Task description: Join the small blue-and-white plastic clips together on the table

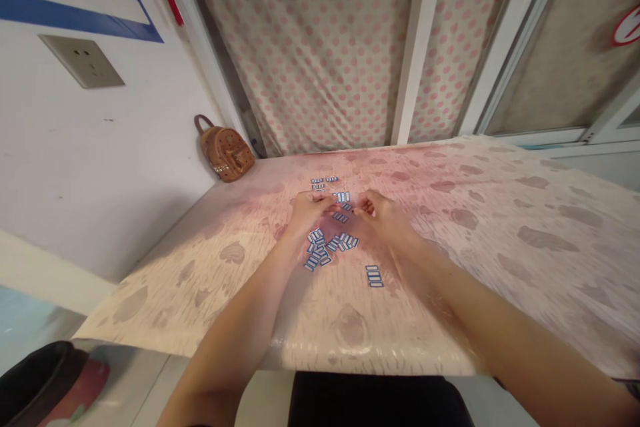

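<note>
Small blue-edged white striped pieces lie on the patterned tablecloth in front of me. My left hand is closed in a pinch, its fingertips at the left edge of one striped piece that looks raised off the cloth. Across from it, my right hand has its fingers curled together; whatever is between them is too small to make out. Two more pieces rest between and just below the hands. Closer to me is a loose, overlapping pile of several pieces. A separate group lies to the right.
Beyond my left hand, several striped pieces sit in short rows. A small brown backpack-shaped bag leans by the wall at the table's far left. Dotted curtains hang behind the table. A dark bin-like container stands at lower left.
</note>
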Demonstrator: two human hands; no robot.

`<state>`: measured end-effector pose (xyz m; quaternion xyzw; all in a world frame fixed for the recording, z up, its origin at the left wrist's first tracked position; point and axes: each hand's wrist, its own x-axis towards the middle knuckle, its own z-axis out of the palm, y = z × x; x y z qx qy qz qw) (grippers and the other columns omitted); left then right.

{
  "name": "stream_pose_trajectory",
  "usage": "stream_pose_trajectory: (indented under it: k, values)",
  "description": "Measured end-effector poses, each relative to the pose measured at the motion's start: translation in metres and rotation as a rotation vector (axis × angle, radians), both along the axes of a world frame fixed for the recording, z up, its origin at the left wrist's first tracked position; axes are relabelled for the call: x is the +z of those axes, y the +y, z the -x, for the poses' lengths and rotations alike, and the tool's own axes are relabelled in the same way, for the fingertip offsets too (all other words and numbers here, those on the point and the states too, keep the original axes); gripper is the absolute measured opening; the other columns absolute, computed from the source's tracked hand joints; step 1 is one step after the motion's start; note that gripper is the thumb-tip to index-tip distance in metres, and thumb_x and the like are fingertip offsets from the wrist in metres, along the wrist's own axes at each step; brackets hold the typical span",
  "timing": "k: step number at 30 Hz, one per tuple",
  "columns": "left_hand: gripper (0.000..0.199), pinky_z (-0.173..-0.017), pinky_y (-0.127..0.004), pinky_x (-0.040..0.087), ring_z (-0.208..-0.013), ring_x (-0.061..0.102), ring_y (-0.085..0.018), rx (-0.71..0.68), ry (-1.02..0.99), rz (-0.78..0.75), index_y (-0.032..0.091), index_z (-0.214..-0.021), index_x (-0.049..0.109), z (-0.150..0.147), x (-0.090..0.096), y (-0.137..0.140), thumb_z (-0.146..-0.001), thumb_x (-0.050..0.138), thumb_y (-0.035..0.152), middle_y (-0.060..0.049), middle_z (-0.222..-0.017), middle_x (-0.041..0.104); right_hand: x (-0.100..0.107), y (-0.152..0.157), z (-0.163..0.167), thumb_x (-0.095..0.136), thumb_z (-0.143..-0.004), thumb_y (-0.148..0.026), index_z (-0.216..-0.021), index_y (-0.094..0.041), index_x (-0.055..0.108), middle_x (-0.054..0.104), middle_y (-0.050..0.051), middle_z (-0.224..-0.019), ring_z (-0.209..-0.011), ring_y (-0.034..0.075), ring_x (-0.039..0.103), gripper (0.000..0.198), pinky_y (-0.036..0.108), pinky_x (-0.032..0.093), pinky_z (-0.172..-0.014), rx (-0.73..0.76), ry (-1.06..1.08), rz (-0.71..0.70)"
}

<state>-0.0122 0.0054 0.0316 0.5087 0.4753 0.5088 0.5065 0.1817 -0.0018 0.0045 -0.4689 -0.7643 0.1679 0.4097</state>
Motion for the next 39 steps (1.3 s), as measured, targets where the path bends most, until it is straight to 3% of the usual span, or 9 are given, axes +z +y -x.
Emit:
stream_pose_trajectory:
  k: [4,16,19,22,27,30,34,39]
  values:
    - [0.013,-0.065,-0.025,0.056,-0.064,0.071,-0.015,0.091,0.013,-0.014,0.012,-0.075,0.074,0.004,0.0,0.004,-0.073,0.079,0.024,-0.007,-0.069,0.075,-0.004,-0.01,0.006,0.068,-0.077,-0.02,-0.068,-0.02,0.053,0.06,0.001,-0.072,-0.066,0.015,0.053,0.017,0.028,0.036,-0.062,0.092,-0.246,0.165]
    - [0.009,-0.064,-0.026,0.055,-0.062,0.07,-0.015,0.088,0.029,-0.012,0.013,-0.071,0.073,0.003,-0.006,0.008,-0.073,0.075,0.021,-0.005,-0.067,0.074,-0.005,-0.018,0.015,0.063,-0.071,-0.011,-0.071,-0.021,0.049,0.057,0.0,-0.073,-0.067,0.014,0.051,0.017,0.027,0.031,-0.059,0.165,-0.325,0.226]
    - [0.008,-0.065,-0.026,0.055,-0.062,0.07,-0.015,0.086,0.034,-0.019,0.013,-0.071,0.074,0.004,-0.006,0.007,-0.073,0.074,0.02,-0.005,-0.067,0.074,-0.002,-0.019,0.015,0.057,-0.075,-0.01,-0.085,-0.021,0.054,0.057,-0.003,-0.069,-0.063,0.013,0.051,0.014,0.026,0.032,-0.059,0.206,-0.224,0.258]
    - [0.008,-0.064,-0.024,0.054,-0.064,0.07,-0.015,0.087,0.053,-0.037,0.014,-0.071,0.074,0.004,-0.006,0.006,-0.075,0.072,0.021,-0.004,-0.068,0.075,0.002,-0.017,0.011,0.051,-0.08,-0.011,-0.104,-0.021,0.057,0.06,-0.004,-0.071,-0.062,0.013,0.054,0.027,0.025,0.036,-0.06,0.215,-0.095,0.219]
    - [0.01,-0.062,-0.023,0.053,-0.062,0.069,-0.015,0.113,0.059,-0.037,0.014,-0.069,0.074,0.001,-0.006,0.006,-0.076,0.071,0.021,-0.004,-0.066,0.074,0.009,-0.01,0.002,0.046,-0.086,-0.019,-0.085,-0.023,0.056,0.065,-0.002,-0.069,-0.067,0.016,0.061,0.011,0.027,0.041,-0.066,0.1,0.088,0.142]
    - [0.009,-0.063,-0.024,0.054,-0.062,0.069,-0.015,0.126,0.044,-0.041,0.013,-0.07,0.074,-0.003,-0.007,0.006,-0.074,0.073,0.021,-0.004,-0.065,0.073,0.013,-0.009,0.0,0.046,-0.089,-0.029,-0.081,-0.023,0.054,0.065,-0.001,-0.071,-0.069,0.017,0.063,0.013,0.028,0.045,-0.069,0.083,0.246,0.14]
    - [0.01,-0.065,-0.025,0.055,-0.064,0.07,-0.016,0.135,0.009,-0.03,0.013,-0.072,0.074,-0.007,-0.007,0.005,-0.074,0.075,0.023,-0.005,-0.068,0.074,0.02,-0.009,-0.001,0.053,-0.084,-0.036,-0.073,-0.021,0.059,0.062,0.001,-0.075,-0.071,0.017,0.057,0.019,0.029,0.043,-0.068,-0.014,0.312,0.006]
    - [0.01,-0.067,-0.025,0.054,-0.065,0.07,-0.015,0.131,-0.013,-0.031,0.014,-0.073,0.074,-0.01,-0.009,0.003,-0.077,0.073,0.023,-0.004,-0.068,0.074,0.021,-0.006,-0.002,0.061,-0.076,-0.037,-0.074,-0.021,0.055,0.062,-0.001,-0.066,-0.061,0.014,0.057,0.017,0.028,0.046,-0.062,0.006,0.571,0.207]
